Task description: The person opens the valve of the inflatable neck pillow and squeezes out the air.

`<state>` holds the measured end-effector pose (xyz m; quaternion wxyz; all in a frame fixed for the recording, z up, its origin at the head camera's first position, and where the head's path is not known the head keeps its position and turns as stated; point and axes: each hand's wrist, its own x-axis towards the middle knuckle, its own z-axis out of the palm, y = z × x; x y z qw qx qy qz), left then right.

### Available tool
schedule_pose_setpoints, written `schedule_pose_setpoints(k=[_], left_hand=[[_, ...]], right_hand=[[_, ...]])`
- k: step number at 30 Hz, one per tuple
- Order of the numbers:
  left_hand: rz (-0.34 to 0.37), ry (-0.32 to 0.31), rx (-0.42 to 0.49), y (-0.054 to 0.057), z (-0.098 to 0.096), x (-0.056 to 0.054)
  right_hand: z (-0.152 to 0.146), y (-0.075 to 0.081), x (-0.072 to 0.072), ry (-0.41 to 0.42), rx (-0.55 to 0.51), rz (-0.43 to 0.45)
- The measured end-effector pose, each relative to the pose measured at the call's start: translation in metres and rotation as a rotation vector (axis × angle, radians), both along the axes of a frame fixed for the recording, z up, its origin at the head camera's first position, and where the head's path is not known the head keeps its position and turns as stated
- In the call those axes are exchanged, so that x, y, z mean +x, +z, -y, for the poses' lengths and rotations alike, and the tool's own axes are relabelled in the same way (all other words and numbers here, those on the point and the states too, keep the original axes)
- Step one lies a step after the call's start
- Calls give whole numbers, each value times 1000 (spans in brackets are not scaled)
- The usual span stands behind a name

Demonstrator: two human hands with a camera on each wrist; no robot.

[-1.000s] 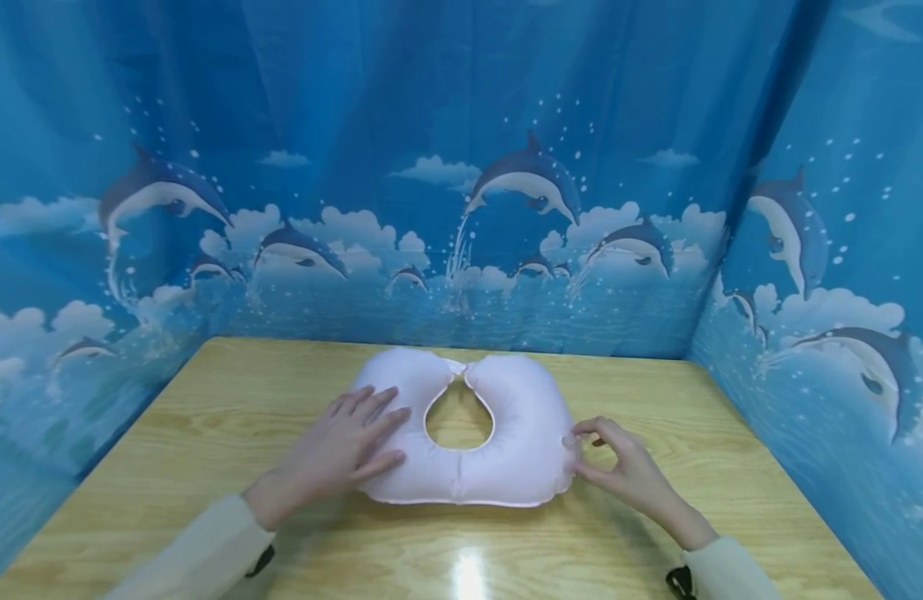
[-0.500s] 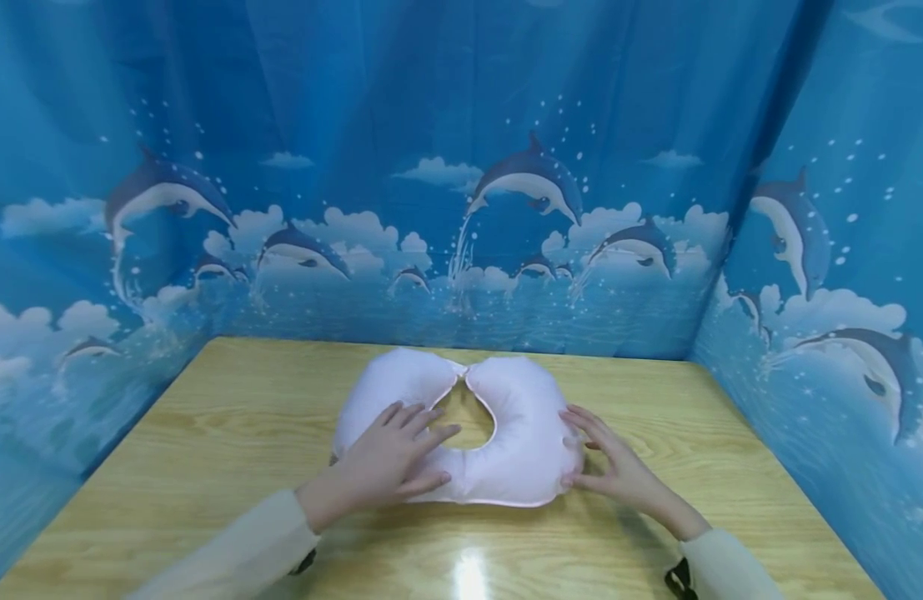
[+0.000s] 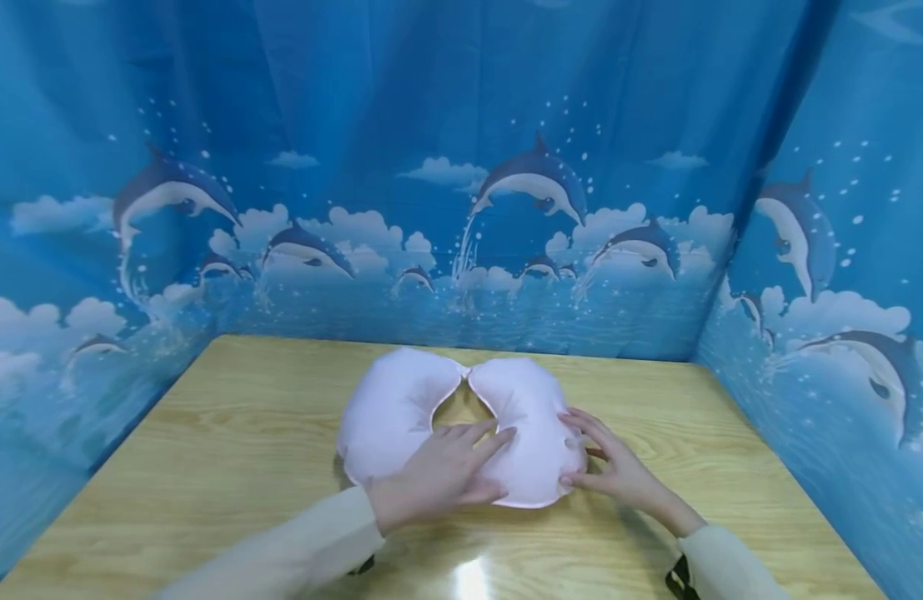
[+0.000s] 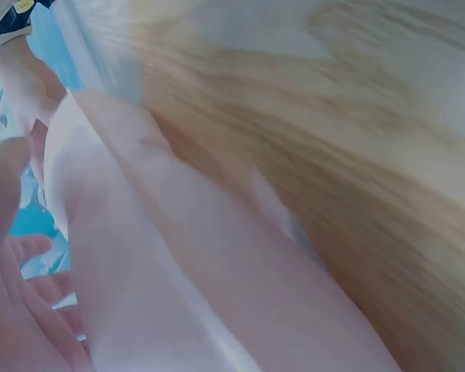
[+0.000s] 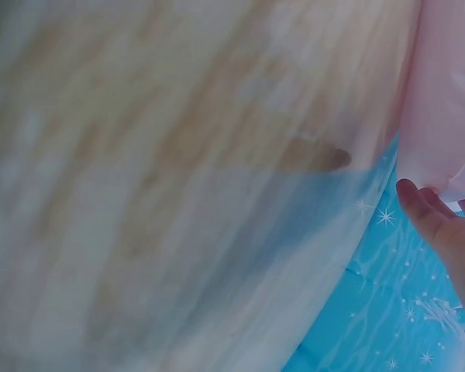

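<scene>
A pale pink inflated neck pillow (image 3: 386, 408) lies on the wooden table, its two ends meeting at the far side around a central hole. My left hand (image 3: 442, 471) is over its near middle part, fingers straight and reaching toward the right half; the hand covers part of the hole. At the pillow's right edge, my right hand (image 3: 614, 467) holds the rounded side between fingers and thumb. The left wrist view shows the pillow's seamed side (image 4: 163, 248) close up beside the left fingers (image 4: 50, 287). In the right wrist view, fingertips (image 5: 418, 205) touch the pillow's end (image 5: 446, 101).
The wood-grain table (image 3: 228, 433) extends around the pillow on all sides. A blue curtain (image 3: 401, 108) printed with dolphins and clouds closes off the back and both sides. Light reflects off the table's near edge.
My left hand has slid rightward from the pillow's left side to its near middle. My right hand's fingers have spread from a pinch to a wider hold. The pillow's left half looks more raised.
</scene>
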<state>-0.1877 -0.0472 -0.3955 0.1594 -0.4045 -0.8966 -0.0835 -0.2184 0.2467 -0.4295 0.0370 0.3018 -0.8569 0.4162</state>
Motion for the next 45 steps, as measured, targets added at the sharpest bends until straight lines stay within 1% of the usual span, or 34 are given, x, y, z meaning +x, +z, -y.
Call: schedule_pose_setpoints(k=[6, 9, 14, 21, 28, 35, 45], left_hand=[[114, 34, 20, -6, -17, -4], [140, 43, 17, -7, -22, -6], [136, 45, 24, -10, -25, -7], [173, 34, 62, -14, -25, -8], [172, 34, 75, -17, -26, -9], [168, 50, 73, -20, -28, -11], [159, 55, 92, -24, -29, -13]], right_hand=[[1, -1, 0, 11, -1, -5], [2, -1, 0, 5, -3, 0], [4, -3, -1, 1, -15, 11], [6, -4, -1, -8, -14, 14], [7, -6, -3, -6, -15, -16], [7, -9, -5, 8, -41, -21], [7, -10, -6, 4, -33, -26]])
